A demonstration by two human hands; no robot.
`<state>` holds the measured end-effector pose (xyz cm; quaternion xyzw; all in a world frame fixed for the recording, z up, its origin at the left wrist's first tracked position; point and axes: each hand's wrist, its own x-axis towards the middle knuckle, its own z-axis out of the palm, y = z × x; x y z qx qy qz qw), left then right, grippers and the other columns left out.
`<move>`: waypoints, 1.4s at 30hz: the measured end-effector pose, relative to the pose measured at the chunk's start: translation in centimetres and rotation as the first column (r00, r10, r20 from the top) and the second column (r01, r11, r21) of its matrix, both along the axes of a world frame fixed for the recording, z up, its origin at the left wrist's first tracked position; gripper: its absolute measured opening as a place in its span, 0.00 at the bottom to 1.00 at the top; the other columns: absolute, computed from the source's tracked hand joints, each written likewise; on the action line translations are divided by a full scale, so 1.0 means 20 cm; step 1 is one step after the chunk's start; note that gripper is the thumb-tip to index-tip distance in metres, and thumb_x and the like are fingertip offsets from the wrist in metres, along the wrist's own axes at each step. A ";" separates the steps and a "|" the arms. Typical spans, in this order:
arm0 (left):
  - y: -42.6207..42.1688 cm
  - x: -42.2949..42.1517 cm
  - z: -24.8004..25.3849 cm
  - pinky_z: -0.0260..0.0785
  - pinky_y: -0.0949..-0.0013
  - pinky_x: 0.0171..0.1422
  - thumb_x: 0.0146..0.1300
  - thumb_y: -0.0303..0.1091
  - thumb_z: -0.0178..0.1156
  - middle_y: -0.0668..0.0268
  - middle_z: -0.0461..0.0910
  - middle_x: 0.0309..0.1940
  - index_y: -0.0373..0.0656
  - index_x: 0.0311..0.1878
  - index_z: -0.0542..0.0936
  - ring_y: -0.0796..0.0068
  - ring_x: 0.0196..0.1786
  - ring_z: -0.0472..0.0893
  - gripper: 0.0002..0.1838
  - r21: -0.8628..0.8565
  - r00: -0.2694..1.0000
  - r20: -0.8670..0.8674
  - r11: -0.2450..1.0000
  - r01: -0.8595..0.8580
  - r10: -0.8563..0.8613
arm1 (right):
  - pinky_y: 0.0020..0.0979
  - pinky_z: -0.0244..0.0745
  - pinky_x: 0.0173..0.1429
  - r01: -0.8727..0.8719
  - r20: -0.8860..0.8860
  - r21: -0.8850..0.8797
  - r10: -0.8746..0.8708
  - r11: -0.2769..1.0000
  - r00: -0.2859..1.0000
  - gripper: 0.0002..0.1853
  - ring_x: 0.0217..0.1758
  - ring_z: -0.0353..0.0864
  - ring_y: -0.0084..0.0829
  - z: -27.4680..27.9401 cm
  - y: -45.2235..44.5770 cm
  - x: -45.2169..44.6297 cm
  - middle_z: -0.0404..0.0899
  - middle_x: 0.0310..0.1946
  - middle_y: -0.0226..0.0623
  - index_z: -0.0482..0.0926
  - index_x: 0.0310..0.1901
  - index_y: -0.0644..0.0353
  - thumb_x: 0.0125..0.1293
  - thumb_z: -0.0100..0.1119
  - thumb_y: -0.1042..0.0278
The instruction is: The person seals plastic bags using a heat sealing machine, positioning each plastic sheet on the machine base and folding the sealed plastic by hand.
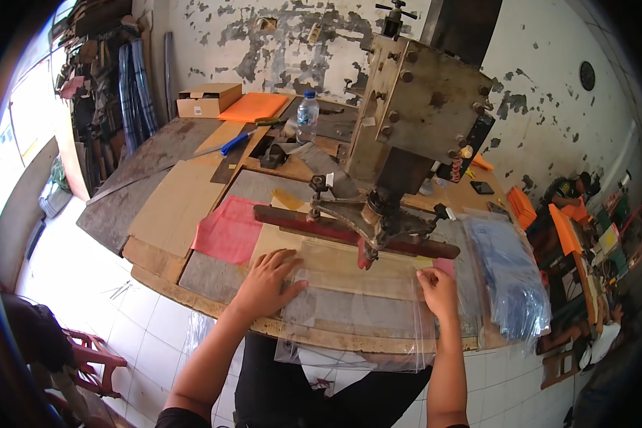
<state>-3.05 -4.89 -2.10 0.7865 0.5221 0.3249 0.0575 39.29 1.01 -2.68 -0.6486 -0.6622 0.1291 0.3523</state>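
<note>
A clear plastic sheet [357, 314] lies across the front of the worktable, its near edge hanging over the rim. My left hand [269, 284] rests on the sheet's left side, palm down with the fingers spread. At the sheet's right edge my right hand [436, 291] pinches the plastic between thumb and fingers. Just beyond both hands, a press machine [421, 100] holds a long reddish bar [321, 225] above a tan board [285, 246]. A pink cloth [228, 230] lies left of the bar.
To the right is a pile of clear plastic pieces [506, 271]. Farther back are a water bottle [307, 118], a blue-handled knife [235, 143], an orange sheet [253, 107] and a cardboard box [208, 100]. Cardboard [171, 207] covers the table's left. A person [574, 191] is at the far right.
</note>
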 end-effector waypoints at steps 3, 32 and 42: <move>0.01 0.00 0.00 0.61 0.51 0.82 0.72 0.48 0.68 0.56 0.79 0.71 0.44 0.68 0.82 0.53 0.76 0.73 0.26 0.009 1.000 0.023 1.000 0.013 -0.013 | 0.37 0.78 0.41 -0.002 -0.025 0.013 0.002 1.000 1.000 0.15 0.31 0.84 0.34 -0.02 0.01 -0.01 0.86 0.29 0.39 0.89 0.46 0.64 0.72 0.72 0.59; -0.24 0.05 0.12 0.78 0.73 0.55 0.78 0.24 0.62 0.59 0.91 0.40 0.33 0.59 0.77 0.78 0.46 0.89 0.11 -0.238 0.483 0.871 0.936 0.260 0.087 | 0.26 0.80 0.35 -0.018 -0.762 0.278 0.232 0.960 0.604 0.09 0.37 0.78 0.17 0.13 -0.50 -0.10 0.79 0.40 0.28 0.80 0.50 0.64 0.79 0.64 0.67; -0.18 0.01 -0.02 0.69 0.80 0.41 0.80 0.30 0.61 0.61 0.90 0.35 0.32 0.66 0.77 0.86 0.35 0.82 0.17 -0.221 0.513 0.848 0.969 0.114 0.133 | 0.26 0.80 0.34 0.040 -0.777 0.201 0.135 0.979 0.614 0.11 0.33 0.79 0.19 -0.09 -0.41 -0.18 0.81 0.39 0.29 0.81 0.50 0.65 0.78 0.66 0.65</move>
